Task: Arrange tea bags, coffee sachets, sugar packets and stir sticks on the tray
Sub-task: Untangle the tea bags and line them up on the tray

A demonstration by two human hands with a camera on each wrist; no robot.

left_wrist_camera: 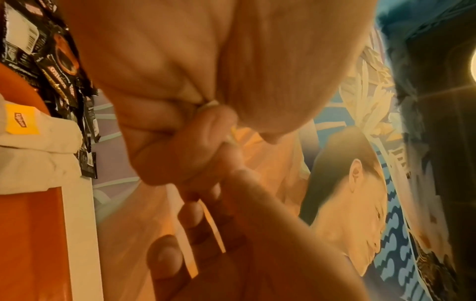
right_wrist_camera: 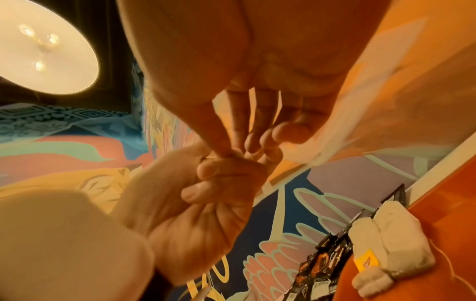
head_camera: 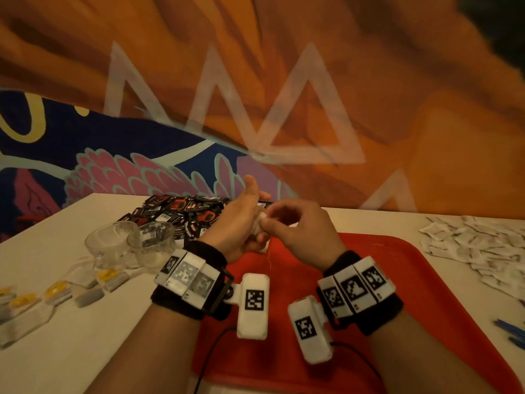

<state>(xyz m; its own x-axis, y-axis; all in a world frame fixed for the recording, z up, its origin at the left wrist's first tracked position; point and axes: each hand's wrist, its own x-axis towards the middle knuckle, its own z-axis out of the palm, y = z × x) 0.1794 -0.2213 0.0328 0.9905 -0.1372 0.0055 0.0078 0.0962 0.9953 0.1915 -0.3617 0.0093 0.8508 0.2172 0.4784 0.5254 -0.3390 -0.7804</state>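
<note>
Tea bag [head_camera: 260, 223]: I see it pinched between my two hands, lifted above the far edge of the red tray [head_camera: 397, 268]; from the tray's middle it sits at about 11 o'clock.
Left hand [head_camera: 241, 220]: palm turned inward, thumb raised, fingers curled round the white bag from its 9 o'clock side.
Right hand [head_camera: 301, 226]: fingers bent, tips nipping the same bag from its 3 o'clock side; the wrist views show both sets of fingertips meeting.
Look of the bag: small, white, crumpled paper; a thin string hangs from it toward the tray. Its tag I cannot make out in the head view.
Tea bags on tray [right_wrist_camera: 391, 244]: white bags with a yellow label lie on the tray's far part, just beside the sachet pile.
Coffee sachets [head_camera: 181, 211]: black and red heap at 10 o'clock of the hands, touching the tray's far-left corner.
Glass cups [head_camera: 130, 243]: two clear cups side by side at 9 o'clock, near the left wrist.
Loose tea bags [head_camera: 56, 294]: a row with yellow tags at 8 o'clock on the white table [head_camera: 85, 351].
Sugar packets [head_camera: 483, 245]: white spread at 3 o'clock, past the tray's right rim.
Stir sticks [head_camera: 511, 331]: blue, at 4 o'clock by the frame edge.
Open room: bare red tray surface from 5 to 7 o'clock beneath my wrists.
</note>
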